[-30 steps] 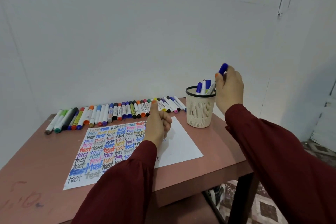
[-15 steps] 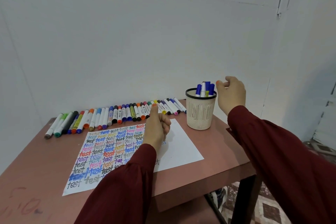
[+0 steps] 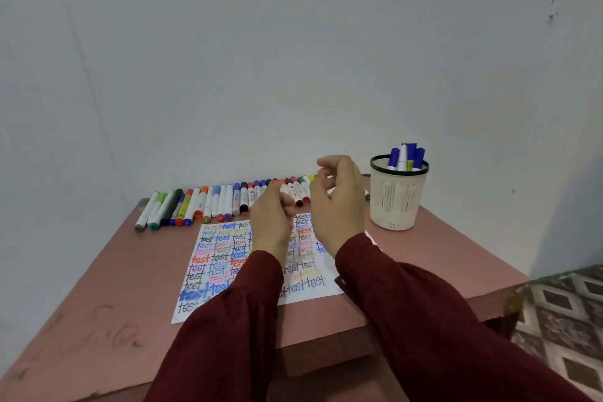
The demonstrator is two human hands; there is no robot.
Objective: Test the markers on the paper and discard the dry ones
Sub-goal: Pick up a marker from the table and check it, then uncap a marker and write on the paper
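Beside the markers, right hand hangs loosely curled and empty; left hand curled, hold unclear.

Marker row back, cup rt.

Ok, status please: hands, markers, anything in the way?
Right hand empty, loosely curled, over the paper. Left hand curled at the marker row, grip unclear. Blue markers stand in the mesh cup. No obstacle seen.
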